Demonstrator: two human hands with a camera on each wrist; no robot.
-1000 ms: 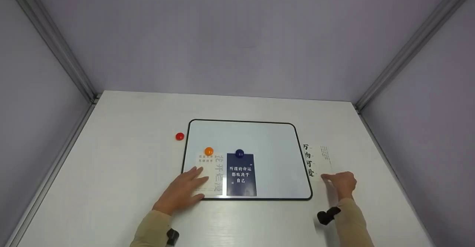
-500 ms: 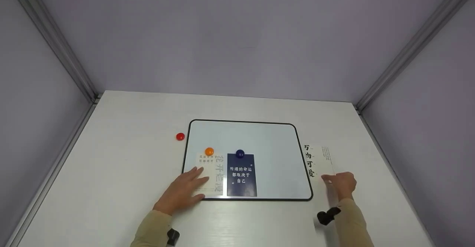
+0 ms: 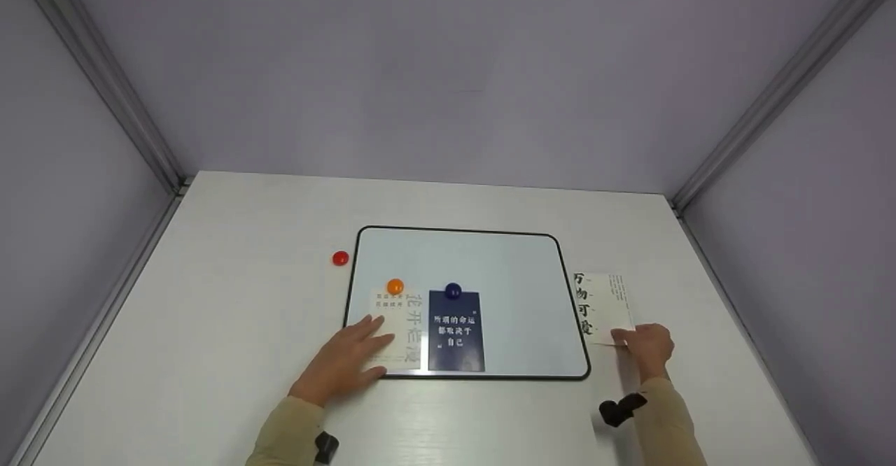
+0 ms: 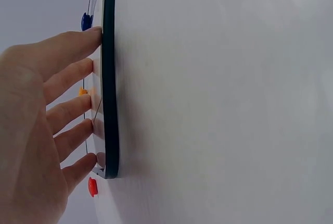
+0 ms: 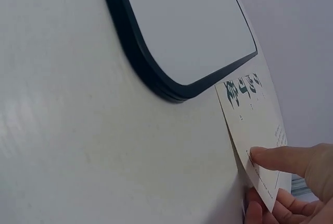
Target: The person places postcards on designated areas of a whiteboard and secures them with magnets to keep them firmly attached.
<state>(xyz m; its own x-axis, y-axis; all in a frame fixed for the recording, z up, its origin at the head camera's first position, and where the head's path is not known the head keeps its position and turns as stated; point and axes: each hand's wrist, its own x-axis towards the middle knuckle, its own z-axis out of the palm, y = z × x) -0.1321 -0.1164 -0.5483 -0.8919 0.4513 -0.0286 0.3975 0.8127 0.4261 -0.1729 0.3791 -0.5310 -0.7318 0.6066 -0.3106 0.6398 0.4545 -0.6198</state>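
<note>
Table (image 3: 245, 277): white, extending beyond the whiteboard on all sides.

Whiteboard (image 3: 514, 270): black-framed, lying flat; landmark for all places below.

Left hand (image 3: 343, 361): fingers spread, gripping nothing; resting at the whiteboard's near left corner, partly over a card. Pressure cannot be told. A steady, flat palm here should help prevent shifting.

Navy lettered card (image 3: 455, 355): on the whiteboard, near half, left of centre.

Cream grey-lettered card (image 3: 400, 350): on the whiteboard, near left, partly under the left hand.

Cream calligraphy card (image 3: 607, 305): just right of the whiteboard, near half; contact with the frame cannot be told. Near right corner raised off the table. Probably thin and easily bent; best lifted gradually, clear of the frame.

Right hand (image 3: 647, 346): right of the whiteboard, closed in a pinch on that raised corner, thumb above, fingers beneath. A light pinch should avoid creasing.

Round magnets, three: orange magnet (image 3: 395, 286) and blue magnet (image 3: 453, 290) at the cards' upper edges on the whiteboard; red magnet (image 3: 340, 258) just left of it.
</note>
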